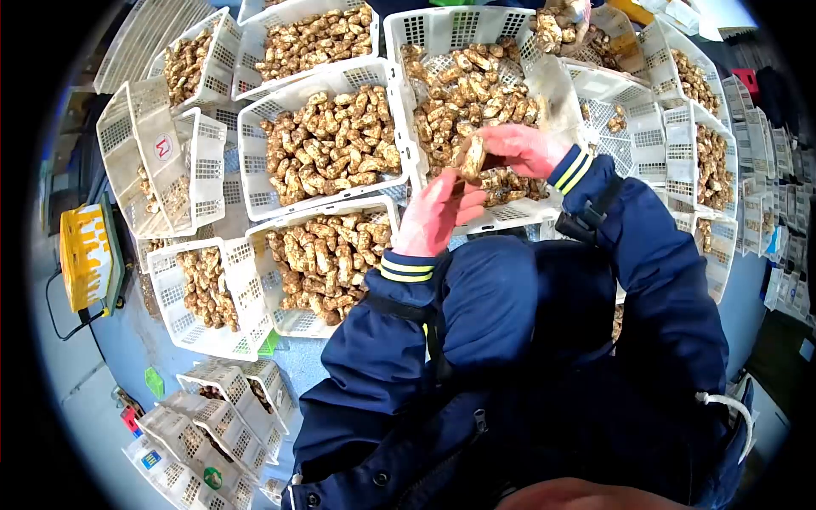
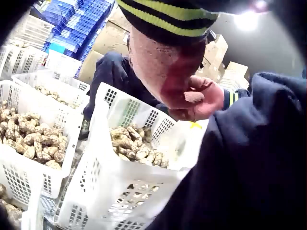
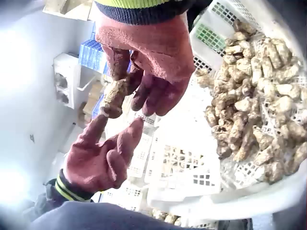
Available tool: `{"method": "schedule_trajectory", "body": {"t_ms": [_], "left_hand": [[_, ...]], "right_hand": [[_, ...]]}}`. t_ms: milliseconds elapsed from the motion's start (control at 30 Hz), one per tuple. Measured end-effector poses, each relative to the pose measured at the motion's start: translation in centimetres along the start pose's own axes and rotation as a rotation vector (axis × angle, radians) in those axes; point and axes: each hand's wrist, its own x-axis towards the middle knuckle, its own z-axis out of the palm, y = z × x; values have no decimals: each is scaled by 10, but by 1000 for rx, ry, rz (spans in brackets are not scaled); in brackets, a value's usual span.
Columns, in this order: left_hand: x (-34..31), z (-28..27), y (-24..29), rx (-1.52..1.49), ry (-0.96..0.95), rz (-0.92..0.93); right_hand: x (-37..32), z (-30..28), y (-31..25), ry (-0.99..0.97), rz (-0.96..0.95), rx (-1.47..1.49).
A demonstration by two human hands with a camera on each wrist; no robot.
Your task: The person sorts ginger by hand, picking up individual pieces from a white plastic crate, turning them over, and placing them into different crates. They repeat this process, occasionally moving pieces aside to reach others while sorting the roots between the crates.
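In the head view a brown-and-cream mushroom (image 1: 473,160) is held over a white crate (image 1: 406,127) partly filled with similar mushrooms (image 1: 442,93). My right hand (image 1: 523,150) pinches this mushroom between thumb and fingers; the right wrist view shows the pinched mushroom (image 3: 114,97) pointing downward. Just below it is my left hand (image 1: 438,208), palm turned up. One digit of the left hand (image 3: 98,167) reaches the mushroom's lower end, while its other fingers extend loosely beside it. In the left wrist view the left hand (image 2: 165,72) hides the mushroom.
More mushroom crates stand around: one left of my hands (image 1: 242,161), one nearer me (image 1: 255,246), and a sparsely filled one (image 1: 637,140) at right. Another person's hand (image 1: 580,10) holds mushrooms at the top. A yellow box (image 1: 85,255) stands at far left.
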Motion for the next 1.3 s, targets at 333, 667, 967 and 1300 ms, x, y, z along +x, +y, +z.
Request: {"method": "schedule_trajectory", "body": {"t_ms": [333, 667, 967, 1300], "left_hand": [[-7, 14, -5, -168, -107, -18], [-2, -44, -6, -246, -100, 0], [4, -53, -17, -246, -18, -42], [5, -65, -18, -249, -16, -21]], "right_hand": [[-4, 51, -15, -9, -138, -160], [-87, -33, -39, 439, -475, 141], [-171, -170, 73, 820, -256, 394], [-128, -269, 109, 705, -43, -356]]}}
